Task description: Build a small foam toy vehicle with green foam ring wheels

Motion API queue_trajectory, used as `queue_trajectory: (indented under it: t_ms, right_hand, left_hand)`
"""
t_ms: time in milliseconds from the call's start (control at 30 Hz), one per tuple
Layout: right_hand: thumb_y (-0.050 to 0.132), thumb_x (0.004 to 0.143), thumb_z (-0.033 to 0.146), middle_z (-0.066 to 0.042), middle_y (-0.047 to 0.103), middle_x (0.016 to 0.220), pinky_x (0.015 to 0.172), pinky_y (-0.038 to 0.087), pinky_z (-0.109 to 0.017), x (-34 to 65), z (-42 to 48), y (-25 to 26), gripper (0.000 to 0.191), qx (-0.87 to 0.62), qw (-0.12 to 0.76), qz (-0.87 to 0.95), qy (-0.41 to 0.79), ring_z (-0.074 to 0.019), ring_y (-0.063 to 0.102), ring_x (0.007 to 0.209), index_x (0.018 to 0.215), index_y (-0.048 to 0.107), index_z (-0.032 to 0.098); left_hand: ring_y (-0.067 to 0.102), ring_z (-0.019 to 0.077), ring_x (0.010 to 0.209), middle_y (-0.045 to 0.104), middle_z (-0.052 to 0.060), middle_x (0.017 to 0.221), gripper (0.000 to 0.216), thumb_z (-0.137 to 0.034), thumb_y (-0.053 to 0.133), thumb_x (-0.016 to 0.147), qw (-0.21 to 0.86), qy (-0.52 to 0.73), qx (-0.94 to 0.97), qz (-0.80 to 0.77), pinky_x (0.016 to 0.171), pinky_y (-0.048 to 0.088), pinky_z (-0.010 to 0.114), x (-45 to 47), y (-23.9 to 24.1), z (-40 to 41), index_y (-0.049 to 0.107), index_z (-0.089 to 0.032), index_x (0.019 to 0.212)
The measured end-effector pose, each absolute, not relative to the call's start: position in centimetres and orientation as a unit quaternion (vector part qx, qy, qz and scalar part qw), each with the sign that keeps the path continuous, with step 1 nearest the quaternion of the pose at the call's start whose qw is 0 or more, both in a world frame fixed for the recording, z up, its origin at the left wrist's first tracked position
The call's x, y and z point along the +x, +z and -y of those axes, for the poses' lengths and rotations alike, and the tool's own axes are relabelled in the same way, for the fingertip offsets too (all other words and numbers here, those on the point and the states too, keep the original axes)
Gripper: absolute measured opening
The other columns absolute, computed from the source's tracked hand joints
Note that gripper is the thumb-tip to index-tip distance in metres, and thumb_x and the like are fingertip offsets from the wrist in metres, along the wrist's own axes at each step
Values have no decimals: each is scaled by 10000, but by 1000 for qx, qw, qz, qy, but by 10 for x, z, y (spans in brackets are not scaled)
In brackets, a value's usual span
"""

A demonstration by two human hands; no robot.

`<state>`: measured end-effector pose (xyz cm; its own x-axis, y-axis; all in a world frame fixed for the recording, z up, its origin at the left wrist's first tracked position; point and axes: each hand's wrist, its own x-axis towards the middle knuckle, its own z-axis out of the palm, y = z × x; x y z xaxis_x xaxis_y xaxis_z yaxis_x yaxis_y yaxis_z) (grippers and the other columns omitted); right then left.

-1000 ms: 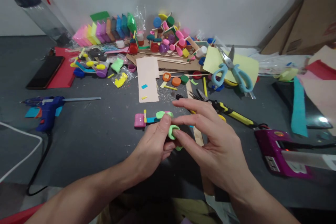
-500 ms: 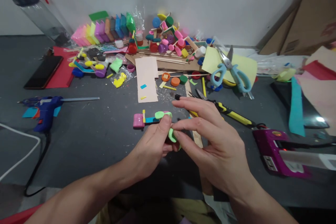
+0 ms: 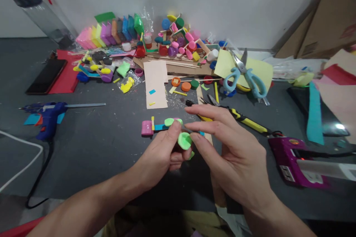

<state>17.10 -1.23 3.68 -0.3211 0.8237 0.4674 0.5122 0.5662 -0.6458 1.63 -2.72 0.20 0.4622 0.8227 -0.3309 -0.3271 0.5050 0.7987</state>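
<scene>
A small light-green clay disc (image 3: 184, 140) sits between the fingertips of both hands at the middle of the dark table (image 3: 105, 144). My left hand (image 3: 162, 155) pinches it from the left with thumb and fingers. My right hand (image 3: 230, 153) touches its right edge with thumb and forefinger, the other fingers spread. Just behind the hands lies a small craft piece (image 3: 160, 125) made of a pink block, a blue stick and green clay blobs.
A blue glue gun (image 3: 47, 116) with its cord lies at the left. A magenta glue gun (image 3: 294, 157) is at the right, a yellow-black cutter (image 3: 244, 120) behind it. Scissors (image 3: 244, 74), clay packs (image 3: 111, 29), bottle caps and sticks crowd the back. A phone (image 3: 46, 76) rests on red paper.
The green clay disc has turned between my fingers, so its flat round face now shows. Both hands stay in nearly the same place.
</scene>
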Motion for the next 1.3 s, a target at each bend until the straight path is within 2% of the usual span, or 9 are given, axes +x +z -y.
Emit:
queue_trajectory:
  t_ms: [133, 367, 467, 600, 733, 900, 1100, 1167, 1300]
  right_hand:
    - [630, 920, 129, -60, 725, 1203, 1032, 523, -422, 171, 12, 38, 130, -417, 395, 790, 213, -214, 657, 1166, 903, 700, 237]
    - [631, 923, 128, -55, 733, 1170, 1025, 520, -412, 171, 12, 40, 133, -416, 406, 785, 214, -203, 661, 1151, 889, 692, 241]
    - [628, 923, 119, -55, 734, 1161, 1030, 514, -401, 172, 12, 39, 135, -412, 412, 787, 204, -197, 655, 1157, 888, 690, 233]
    - [646, 914, 127, -50, 725, 1182, 1053, 495, -395, 172, 12, 38, 110, -407, 408, 788, 219, -188, 643, 1178, 916, 693, 227]
    - [662, 904, 126, -51, 720, 1199, 1039, 504, -364, 171, 11, 38, 124, -397, 395, 795, 233, -181, 640, 1186, 961, 703, 227]
    - [662, 900, 120, -55, 729, 1166, 1041, 500, -377, 172, 12, 38, 105, -394, 403, 797, 216, -182, 652, 1164, 901, 690, 222]
    - [647, 917, 147, -60, 722, 1182, 1034, 503, -411, 173, 13, 36, 95, -422, 396, 790, 203, -196, 644, 1171, 910, 691, 231]
    - [629, 932, 162, -65, 722, 1182, 1023, 509, -412, 173, 12, 36, 100, -428, 390, 790, 203, -202, 645, 1168, 911, 699, 231]
    - [599, 960, 184, -53, 720, 1189, 1026, 507, -372, 174, 10, 38, 126, -441, 383, 781, 223, -184, 655, 1155, 954, 715, 233]
  left_hand:
    - [152, 79, 466, 238, -79, 518, 618, -703, 341, 960, 774, 361, 348, -387, 445, 146, 249, 15, 2, 28, 469, -191, 638]
    - [299, 95, 487, 353, -58, 540, 553, -639, 337, 995, 757, 379, 373, -381, 474, 290, 239, 18, 3, 29, 457, -199, 681]
    - [302, 95, 483, 339, -65, 541, 538, -629, 334, 999, 767, 372, 372, -367, 475, 316, 232, 18, 3, 29, 451, -204, 690]
    - [247, 82, 461, 309, -76, 531, 583, -670, 339, 978, 767, 363, 362, -386, 443, 271, 217, 16, 3, 28, 504, -186, 697]
    - [241, 71, 472, 363, -66, 544, 619, -715, 373, 945, 756, 351, 357, -422, 446, 230, 202, 15, 9, 28, 552, -169, 715]
    - [333, 77, 514, 442, -37, 587, 624, -713, 403, 937, 732, 364, 361, -448, 487, 309, 195, 15, 13, 28, 591, -160, 718]
    - [534, 120, 618, 579, 14, 746, 543, -649, 421, 963, 751, 413, 363, -366, 520, 476, 210, 16, 8, 25, 652, -162, 899]
    - [509, 109, 539, 564, 2, 677, 503, -627, 445, 962, 786, 394, 329, -345, 439, 423, 187, 17, 9, 25, 633, -164, 904]
    - [300, 56, 413, 450, -51, 533, 454, -590, 486, 958, 835, 356, 254, -335, 375, 207, 154, 17, 13, 25, 572, -171, 808]
